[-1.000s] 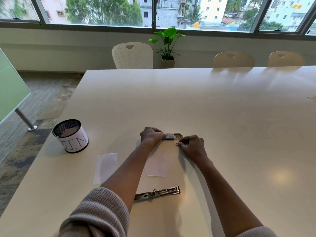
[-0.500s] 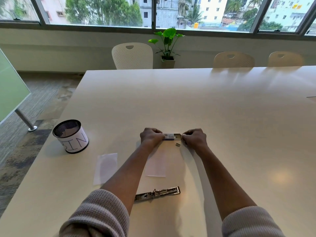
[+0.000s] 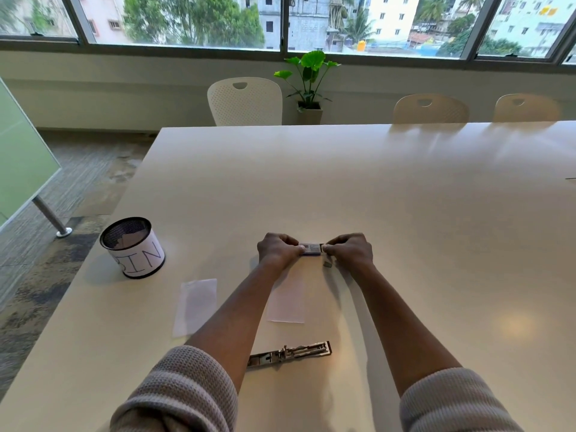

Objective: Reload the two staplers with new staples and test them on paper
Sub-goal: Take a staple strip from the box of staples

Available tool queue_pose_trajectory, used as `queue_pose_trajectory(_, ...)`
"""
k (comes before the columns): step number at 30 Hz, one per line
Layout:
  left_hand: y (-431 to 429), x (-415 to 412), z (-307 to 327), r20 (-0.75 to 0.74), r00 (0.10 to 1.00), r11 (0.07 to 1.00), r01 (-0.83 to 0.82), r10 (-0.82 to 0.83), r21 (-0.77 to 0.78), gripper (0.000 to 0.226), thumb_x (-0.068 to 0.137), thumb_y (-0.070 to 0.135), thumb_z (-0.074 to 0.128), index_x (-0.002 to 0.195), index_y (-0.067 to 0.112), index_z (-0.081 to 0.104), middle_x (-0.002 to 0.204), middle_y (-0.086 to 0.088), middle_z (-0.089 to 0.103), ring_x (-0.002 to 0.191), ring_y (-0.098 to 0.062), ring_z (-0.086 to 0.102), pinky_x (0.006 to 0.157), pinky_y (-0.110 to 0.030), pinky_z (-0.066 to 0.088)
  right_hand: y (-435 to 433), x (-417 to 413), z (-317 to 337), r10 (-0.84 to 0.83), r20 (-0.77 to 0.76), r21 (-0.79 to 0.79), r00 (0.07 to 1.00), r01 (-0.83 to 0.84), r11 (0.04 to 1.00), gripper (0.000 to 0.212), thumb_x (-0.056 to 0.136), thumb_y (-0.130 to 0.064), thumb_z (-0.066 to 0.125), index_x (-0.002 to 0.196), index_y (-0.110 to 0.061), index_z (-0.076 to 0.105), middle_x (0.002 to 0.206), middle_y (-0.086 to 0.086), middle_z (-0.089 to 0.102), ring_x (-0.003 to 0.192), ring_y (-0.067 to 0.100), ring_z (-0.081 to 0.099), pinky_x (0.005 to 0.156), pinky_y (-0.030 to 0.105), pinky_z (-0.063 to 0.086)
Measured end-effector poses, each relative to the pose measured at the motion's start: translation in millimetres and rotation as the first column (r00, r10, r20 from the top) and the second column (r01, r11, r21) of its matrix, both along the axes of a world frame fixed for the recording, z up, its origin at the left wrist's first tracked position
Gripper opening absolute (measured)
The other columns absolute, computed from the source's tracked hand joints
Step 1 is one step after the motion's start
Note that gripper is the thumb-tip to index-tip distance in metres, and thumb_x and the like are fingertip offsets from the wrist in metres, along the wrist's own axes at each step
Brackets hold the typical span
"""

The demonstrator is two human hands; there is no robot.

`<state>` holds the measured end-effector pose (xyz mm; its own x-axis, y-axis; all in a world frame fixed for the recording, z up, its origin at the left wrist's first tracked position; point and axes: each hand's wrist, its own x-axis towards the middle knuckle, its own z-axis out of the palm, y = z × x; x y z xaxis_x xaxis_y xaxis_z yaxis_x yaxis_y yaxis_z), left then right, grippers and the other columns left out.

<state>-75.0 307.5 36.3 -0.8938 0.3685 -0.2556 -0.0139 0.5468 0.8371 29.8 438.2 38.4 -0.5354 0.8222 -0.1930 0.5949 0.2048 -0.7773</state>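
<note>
A small staple box point(image 3: 311, 249) lies on the white table point(image 3: 405, 229) between my two hands. My left hand point(image 3: 278, 248) pinches its left end and my right hand point(image 3: 350, 250) pinches its right end. A tiny dark piece point(image 3: 327, 264) lies on the table just below my right fingers. A metal stapler point(image 3: 290, 353) lies swung open flat near the front edge, between my forearms. Two white paper slips rest on the table: one point(image 3: 195, 306) at left, one point(image 3: 286, 304) under my left forearm.
A black mesh cup point(image 3: 132, 247) wrapped in paper marked BIN stands at the left. Chairs point(image 3: 246, 101) and a potted plant point(image 3: 308, 85) are beyond the far edge. A green board on a metal leg point(image 3: 50, 218) stands on the floor at left.
My right hand moved up from the table to the right end of the staple box and took hold of it. The tiny piece stays where it left it. My left hand kept still.
</note>
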Motion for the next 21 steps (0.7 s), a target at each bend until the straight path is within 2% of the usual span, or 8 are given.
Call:
queue_pose_trajectory(4, 0, -1, -3, 0.002, 1.0, 1.0, 0.005, -0.005, 0.009, 0.023, 0.073, 0.029, 0.085, 0.093, 0.017, 0.08, 0.097, -0.002, 0.076, 0.083, -0.009, 0.062, 0.082, -0.017, 0.05, -1, -3, 0, 0.042, 0.013, 0.006, 0.999, -0.042, 0.999, 0.015, 0.076, -0.029, 0.08, 0.089, -0.023, 0.081, 0.094, 0.0, 0.078, 0.094, 0.016, 0.067, 0.075, 0.023, 0.045)
queue_pose_trajectory(9, 0, -2, -5, -0.015, 1.0, 1.0, 0.01, -0.01, 0.004, 0.023, 0.074, 0.03, 0.085, 0.093, 0.018, 0.08, 0.098, -0.003, 0.076, 0.085, -0.011, 0.063, 0.089, -0.022, 0.053, -4, -2, -1, 0.093, 0.011, -0.001, 0.996, -0.093, 0.996, 0.015, 0.08, -0.021, 0.074, 0.093, -0.025, 0.081, 0.089, 0.001, 0.078, 0.086, 0.013, 0.067, 0.074, 0.021, 0.046)
queue_pose_trajectory(12, 0, -2, -6, -0.011, 1.0, 1.0, 0.015, -0.015, 0.018, 0.024, 0.074, 0.031, 0.084, 0.094, 0.018, 0.08, 0.097, -0.001, 0.075, 0.086, -0.01, 0.061, 0.088, -0.021, 0.052, -2, 3, -4, 0.141, -0.027, -0.004, 0.99, -0.142, 0.99, 0.017, 0.081, -0.019, 0.073, 0.095, -0.024, 0.08, 0.092, 0.001, 0.078, 0.095, 0.015, 0.07, 0.088, 0.03, 0.055)
queue_pose_trajectory(15, -4, -2, -6, 0.017, 0.999, 0.998, 0.026, -0.027, 0.055, 0.028, 0.072, 0.034, 0.085, 0.094, 0.018, 0.079, 0.095, 0.002, 0.074, 0.091, -0.01, 0.064, 0.091, -0.022, 0.051, 0, 14, -7, 0.163, -0.086, 0.014, 0.983, -0.162, 0.987, 0.022, 0.084, -0.021, 0.075, 0.105, -0.018, 0.078, 0.104, 0.001, 0.076, 0.101, 0.015, 0.068, 0.097, 0.031, 0.052)
queue_pose_trajectory(18, -11, -4, -7, 0.093, 0.995, 0.985, 0.009, -0.026, 0.171, 0.03, 0.068, 0.038, 0.087, 0.088, 0.017, 0.079, 0.089, 0.001, 0.077, 0.088, -0.015, 0.072, 0.092, -0.033, 0.057, -1, 27, -13, 0.212, -0.081, 0.119, 0.974, -0.201, 0.972, 0.025, 0.083, -0.027, 0.077, 0.105, -0.018, 0.077, 0.098, 0.0, 0.077, 0.092, 0.012, 0.069, 0.086, 0.023, 0.051)
queue_pose_trajectory(21, -21, -5, -1, 0.132, 0.991, 0.947, -0.024, -0.02, 0.321, 0.018, 0.074, 0.029, 0.085, 0.084, 0.016, 0.077, 0.085, -0.004, 0.077, 0.075, -0.017, 0.073, 0.087, -0.038, 0.06, -6, 35, -18, 0.3, -0.033, 0.257, 0.953, -0.282, 0.924, 0.025, 0.08, -0.029, 0.08, 0.103, -0.019, 0.077, 0.091, -0.002, 0.074, 0.079, 0.008, 0.067, 0.073, 0.014, 0.047)
